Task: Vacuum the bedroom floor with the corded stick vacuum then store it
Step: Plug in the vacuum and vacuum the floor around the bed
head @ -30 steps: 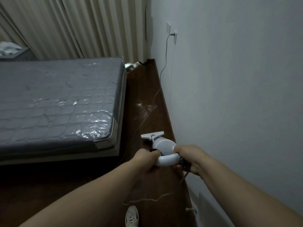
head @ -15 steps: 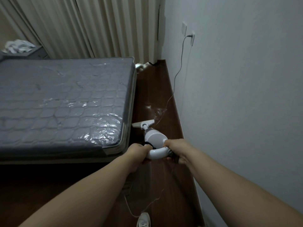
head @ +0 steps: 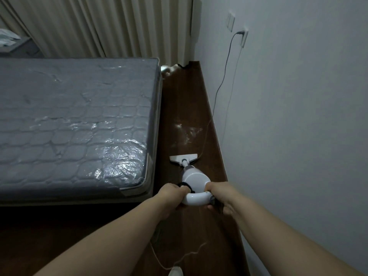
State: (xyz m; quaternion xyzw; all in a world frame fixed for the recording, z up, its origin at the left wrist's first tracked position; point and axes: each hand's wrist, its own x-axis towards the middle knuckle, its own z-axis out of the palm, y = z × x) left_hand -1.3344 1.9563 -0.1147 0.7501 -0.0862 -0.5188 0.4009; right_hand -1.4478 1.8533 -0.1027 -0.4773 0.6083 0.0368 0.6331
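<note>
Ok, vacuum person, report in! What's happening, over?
Left hand and right hand grip vacuum. Head on floor beside mattress. Cord lies ahead.

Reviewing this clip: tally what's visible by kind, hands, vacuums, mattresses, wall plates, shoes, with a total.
Hands: 2, left hand and right hand, both gripping the vacuum handle
Vacuums: 1, white stick vacuum
Mattresses: 1, grey mattress
Wall plates: 2, switch, socket
Shoes: 1, white shoe
Total: 7

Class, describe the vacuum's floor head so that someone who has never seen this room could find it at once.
Start at the plastic-wrapped grey mattress and look to the strip of dark wooden floor between it and the white wall. The floor head lies there, just ahead of the stick vacuum. It is the only flat, white, wedge-shaped piece on the floor.
</note>
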